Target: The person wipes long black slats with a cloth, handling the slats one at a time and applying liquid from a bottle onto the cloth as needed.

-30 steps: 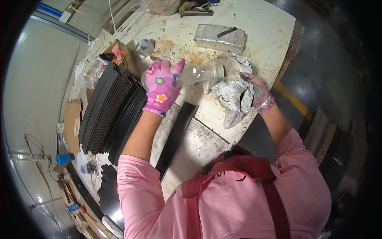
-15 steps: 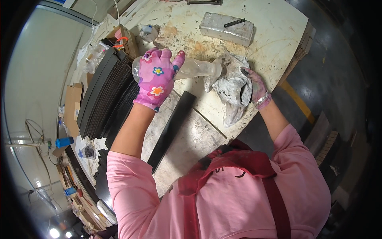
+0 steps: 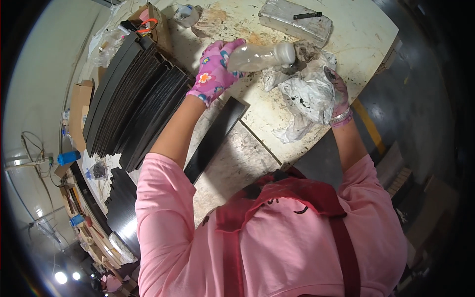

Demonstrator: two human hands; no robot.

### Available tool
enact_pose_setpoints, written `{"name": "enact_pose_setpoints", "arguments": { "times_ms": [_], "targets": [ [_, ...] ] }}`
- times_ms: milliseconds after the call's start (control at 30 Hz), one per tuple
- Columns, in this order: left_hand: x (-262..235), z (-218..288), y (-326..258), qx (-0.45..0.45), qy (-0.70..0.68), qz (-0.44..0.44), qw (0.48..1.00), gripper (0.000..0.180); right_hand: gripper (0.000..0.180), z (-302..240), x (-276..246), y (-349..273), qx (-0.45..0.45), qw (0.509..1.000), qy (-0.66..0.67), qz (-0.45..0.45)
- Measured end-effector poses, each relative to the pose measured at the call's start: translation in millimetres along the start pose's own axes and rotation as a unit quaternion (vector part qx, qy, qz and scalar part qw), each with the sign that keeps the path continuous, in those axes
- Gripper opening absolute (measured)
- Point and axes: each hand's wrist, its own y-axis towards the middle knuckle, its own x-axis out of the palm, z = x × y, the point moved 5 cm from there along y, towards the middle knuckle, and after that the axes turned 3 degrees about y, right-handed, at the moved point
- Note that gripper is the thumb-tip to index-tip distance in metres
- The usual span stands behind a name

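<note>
"What is in the left hand (image 3: 217, 72)?"

"You have a clear plastic bottle (image 3: 257, 58) there, your gloved thumb and fingers closed around its left end. It is tipped on its side over the table (image 3: 363, 62), its pale neck end pointing right."

"And the right hand (image 3: 340, 96)?"

"You pinch the right edge of a crumpled, stained white cloth (image 3: 309, 96) with it. Your thumb lies on top; most of the fingers are hidden behind the folds."

"Do bottle and cloth meet?"

"You have the neck right beside the cloth's dark upper part, but whether they touch, I cannot tell."

"What else is near?"

"Past the bottle, you have a silvery block (image 3: 294, 24) with a small black piece (image 3: 307, 16) lying on it. Left of your left forearm stands a stack of black strips (image 3: 141, 96); one single black strip (image 3: 216, 139) lies between your forearms, slanting toward you."

"Anything behind the stack?"

"You have an open cardboard box (image 3: 162, 38) there, with an orange loop (image 3: 147, 25) at its top."
</note>
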Motion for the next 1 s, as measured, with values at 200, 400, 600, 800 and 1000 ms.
{"name": "enact_pose_setpoints", "arguments": {
  "times_ms": [200, 400, 600, 800, 1000],
  "targets": [
    [23.0, -25.3, -10.0, -0.107, -0.427, 0.117, 0.890, 0.077, 0.031, -0.9, -14.5, -17.9, -0.058, 0.994, -0.003, 0.092],
    [15.3, -50.1, -56.5, -0.146, -0.373, 0.104, 0.910, 0.091, 0.034, 23.9, 25.3, -34.7, 0.055, 0.993, -0.094, 0.052],
    [-68.3, -80.2, -249.3, -0.245, -0.366, 0.159, 0.884, 0.052, 0.039, 20.4, 48.5, -49.8, 0.080, 0.962, -0.239, 0.102],
    [-57.9, -73.3, -480.7, -0.455, -0.080, 0.080, 0.883, 0.087, 0.042, 57.3, 125.3, -32.2, 0.025, 0.905, -0.423, 0.044],
    [-9.3, -50.1, -477.4, -0.441, -0.285, 0.222, 0.822, 0.068, 0.059, 154.3, 179.0, 7.0, 0.029, 0.721, -0.666, -0.189]
  ]
}}
